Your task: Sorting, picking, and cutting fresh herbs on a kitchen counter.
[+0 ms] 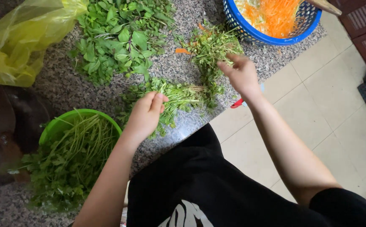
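Speckled bench (65, 90): my left hand (146, 114) grips herbs (181, 96) near its edge; right hand (241, 75) open; sprigs could slide off.

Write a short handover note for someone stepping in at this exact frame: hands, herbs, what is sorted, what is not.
Left hand: fingers closed on a bunch of herbs lying on the counter, stems pointing right.
Right hand: open, fingers reaching into a smaller clump of herbs next to the blue basket; whether it grips any is unclear.
Leafy pile lies at the back of the counter beside a yellow bag.
Green bowl at left holds long stems and leaves.
Blue basket holds shredded carrot.
Done, by the look of it: the leafy pile and the bowl's contents.
Left: the two clumps under the hands.
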